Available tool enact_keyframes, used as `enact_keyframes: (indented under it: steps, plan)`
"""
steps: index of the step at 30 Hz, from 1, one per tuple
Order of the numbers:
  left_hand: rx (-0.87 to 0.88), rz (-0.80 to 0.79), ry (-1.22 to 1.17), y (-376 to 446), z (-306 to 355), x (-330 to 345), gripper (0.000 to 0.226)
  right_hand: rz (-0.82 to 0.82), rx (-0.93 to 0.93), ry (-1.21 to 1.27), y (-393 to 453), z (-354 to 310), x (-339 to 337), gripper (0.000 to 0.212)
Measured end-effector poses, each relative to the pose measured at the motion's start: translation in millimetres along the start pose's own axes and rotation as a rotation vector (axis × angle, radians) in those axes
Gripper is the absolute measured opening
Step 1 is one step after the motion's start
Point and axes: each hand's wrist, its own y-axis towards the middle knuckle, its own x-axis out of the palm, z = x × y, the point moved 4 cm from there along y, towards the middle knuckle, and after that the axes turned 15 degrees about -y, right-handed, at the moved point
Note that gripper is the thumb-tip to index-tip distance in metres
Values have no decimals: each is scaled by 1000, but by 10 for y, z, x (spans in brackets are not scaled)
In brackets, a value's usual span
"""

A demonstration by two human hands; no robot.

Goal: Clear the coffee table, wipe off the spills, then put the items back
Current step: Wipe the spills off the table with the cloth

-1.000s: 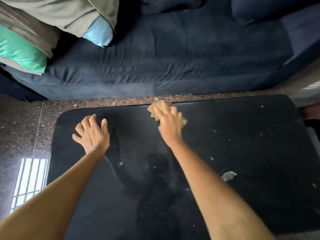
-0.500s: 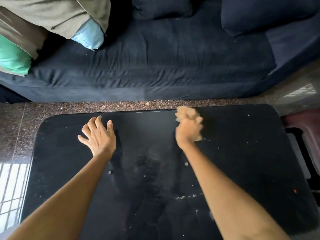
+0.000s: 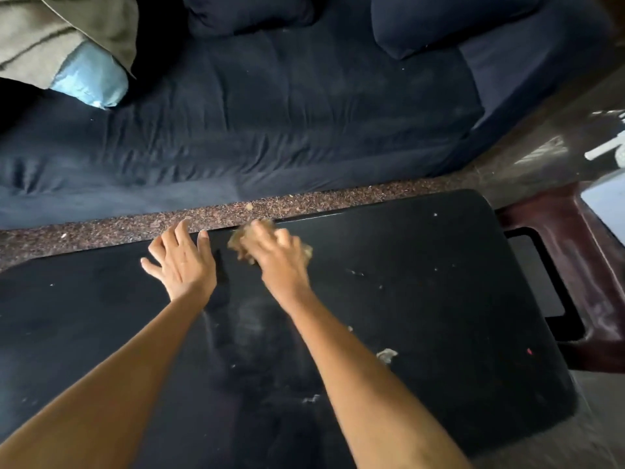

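The black glossy coffee table (image 3: 439,299) fills the lower part of the head view. My right hand (image 3: 277,258) grips a crumpled tan cloth (image 3: 238,243) and presses it on the tabletop near the far edge; the hand is blurred. My left hand (image 3: 179,262) lies flat on the table just left of it, fingers spread and straight. White specks and smears (image 3: 387,355) dot the surface, mostly right of my right arm. A hazy streak (image 3: 250,319) shows between my forearms.
A dark blue sofa (image 3: 270,113) runs along behind the table, across a strip of speckled floor (image 3: 101,228). A light blue pillow (image 3: 91,76) and grey-green blankets (image 3: 50,28) sit at its left end. A dark red plastic stool (image 3: 575,265) stands against the table's right edge.
My right hand has swept the cloth back to the left along the far edge, closer to my left hand. My left hand stays flat on the table. The view shifted left.
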Motion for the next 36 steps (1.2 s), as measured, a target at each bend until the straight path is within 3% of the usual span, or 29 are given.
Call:
enact_keyframes:
  steps: [6,11,14,17,18,19,22,24,27,34,36]
  plan:
    - [-13,-44,66,-184,267,349,44,-6,302,-89,-211,1896,175,52]
    - [-33,-37,35,-427,674,693,43,-108,621,-126,-532,3263,222,60]
    - [-24,-33,-1,-586,937,861,42,-143,728,-140,-423,3624,255,54]
    - [-3,-17,-36,-708,1099,949,42,-192,981,19,-242,3397,170,34]
    - [-4,-7,-40,-735,1130,956,42,-173,933,67,-207,3125,140,33]
    - [-9,6,-40,-778,1163,969,42,-118,772,71,-203,2806,117,35]
    - [-23,32,-13,-870,1220,1011,42,52,64,-60,-342,1854,138,43]
    - [-24,27,8,-898,1267,1044,43,28,-70,-157,-341,1765,196,47]
    - [-7,21,49,-925,1365,1120,43,80,-46,-218,-309,2164,221,49]
    - [67,-55,92,-1109,1555,1395,44,-80,414,-196,-527,3852,250,39]
    - [78,-68,93,-1158,1581,1438,44,-127,549,-155,-612,4057,278,40]
